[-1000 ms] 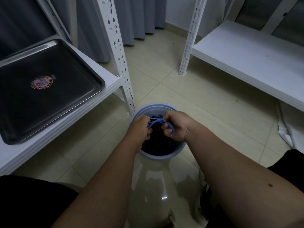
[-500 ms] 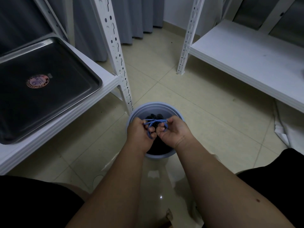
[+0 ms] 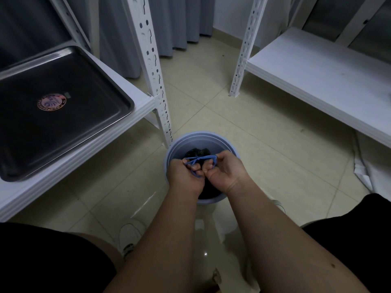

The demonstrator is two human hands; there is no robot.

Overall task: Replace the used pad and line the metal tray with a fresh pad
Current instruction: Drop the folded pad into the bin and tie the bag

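A bare metal tray point(image 3: 88, 125) with a round sticker point(image 3: 51, 102) lies on the white shelf point(image 3: 137, 96) at left; no pad is in it. On the floor stands a light blue bin point(image 3: 228, 142) holding a black bag point(image 3: 195, 153). Both my hands are over the bin. My left hand point(image 3: 183, 176) and my right hand point(image 3: 224, 172) each pinch the blue drawstring point(image 3: 197, 160) of the bag, knuckles close together, a knot between them. No pad, used or fresh, is in view.
A perforated white shelf post point(image 3: 155, 81) stands just left of the bin. A second low white shelf point(image 3: 317, 75) is at right with its post point(image 3: 243, 49). Grey curtains point(image 3: 169, 22) hang behind. White cloth point(image 3: 368, 172) lies on the tiled floor at right. My white shoe point(image 3: 131, 237) is below.
My two hands have drawn closer together over the bin while working the blue drawstring. The view has shifted slightly; tray and bin stay put.
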